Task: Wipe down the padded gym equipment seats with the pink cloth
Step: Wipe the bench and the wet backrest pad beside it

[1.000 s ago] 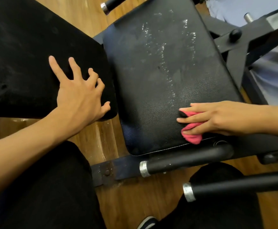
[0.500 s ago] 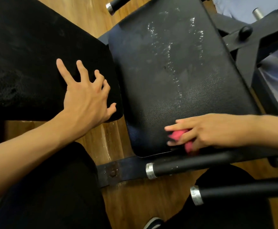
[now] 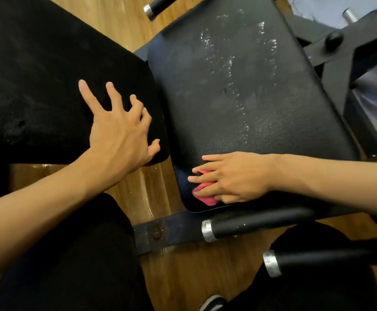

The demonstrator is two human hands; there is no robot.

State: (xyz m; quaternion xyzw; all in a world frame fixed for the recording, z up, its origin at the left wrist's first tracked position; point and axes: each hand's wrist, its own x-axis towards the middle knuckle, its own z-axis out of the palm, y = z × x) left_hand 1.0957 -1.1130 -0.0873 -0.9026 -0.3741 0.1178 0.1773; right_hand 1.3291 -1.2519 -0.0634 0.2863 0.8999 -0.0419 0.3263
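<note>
Right hand (image 3: 234, 178) presses crumpled pink cloth (image 3: 204, 195) flat-fingered onto grained, streaked black seat (image 3: 239, 86); left hand (image 3: 120, 133), splayed, rests on neighbouring matte pad (image 3: 37, 86)

Pink cloth (image 3: 204, 194) bunched at wet black seat's (image 3: 239, 97) near-left corner; 2nd seat (image 3: 37, 75) beside.

- The right bench pad (image 3: 239, 90) carried my right hand (image 3: 234, 178), whose straight fingers (image 3: 202, 178) pressed the pink cloth (image 3: 204, 198) flat near the pad's near left corner.
- Pale wet streaks (image 3: 232, 63) ran along that pad's middle.
- The left bench pad (image 3: 37, 86) lay just beside it, and my left hand (image 3: 120, 133) rested on its near right corner, fingers spread.
- The wooden floor (image 3: 138, 187) showed between and below the pads.
</note>
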